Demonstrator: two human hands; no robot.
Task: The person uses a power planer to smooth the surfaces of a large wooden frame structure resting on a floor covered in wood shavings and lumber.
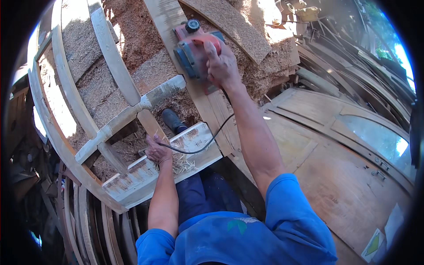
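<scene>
My right hand (222, 64) grips the handle of a red and dark electric planer (197, 57), which has a black knob at its front. The planer rests on the long right-hand board of a wooden door frame (221, 115). From the tool a black power cord (207, 148) loops back to my left hand (158, 150). That hand is closed around the cord, low over the near crosspiece (194, 140) of the frame. Some finger detail there is hidden. Wood shavings (184, 166) lie on this crosspiece beside my left wrist.
Curved slats (66, 77) form the frame's left side. Shavings and loose boards (238, 28) cover the ground beyond. A panelled door with glass (318, 145) lies at the right, before stacked planks (353, 66). My shoe (173, 121) shows between the frame pieces.
</scene>
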